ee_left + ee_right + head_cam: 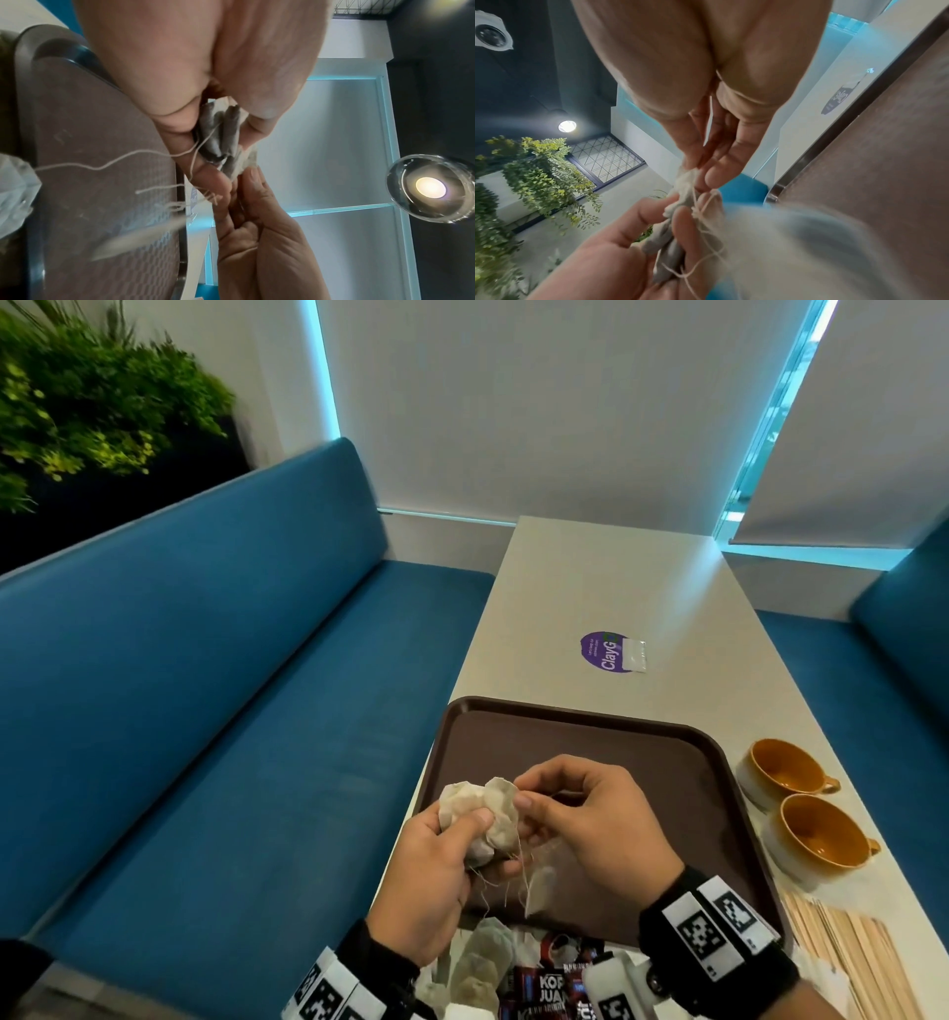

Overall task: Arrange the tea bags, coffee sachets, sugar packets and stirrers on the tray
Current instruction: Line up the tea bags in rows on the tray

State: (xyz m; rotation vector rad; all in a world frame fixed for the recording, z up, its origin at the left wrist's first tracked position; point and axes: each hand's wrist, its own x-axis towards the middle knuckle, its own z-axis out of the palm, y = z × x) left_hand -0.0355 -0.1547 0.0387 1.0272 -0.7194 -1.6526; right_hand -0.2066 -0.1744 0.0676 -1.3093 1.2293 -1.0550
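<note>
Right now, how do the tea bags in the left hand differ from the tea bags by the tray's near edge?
1. The held tea bags are bunched in the left hand above the tray; the loose tea bags lie flat by the coffee sachets.
2. The right hand pinches the held tea bags' edge; nothing touches the loose tea bags.
3. Strings dangle from the held tea bags; none show on the loose tea bags.

Both are beige.

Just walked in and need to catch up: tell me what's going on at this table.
A person is sorting tea bags over a brown tray. The left hand grips a bunch of tea bags whose strings look tangled, and the right hand pinches at the bunch's edge, apparently to pull one free. One tea bag dangles by its string. Coffee sachets lie near the tray's near edge; wooden stirrers and two cups sit beside the tray.
</note>
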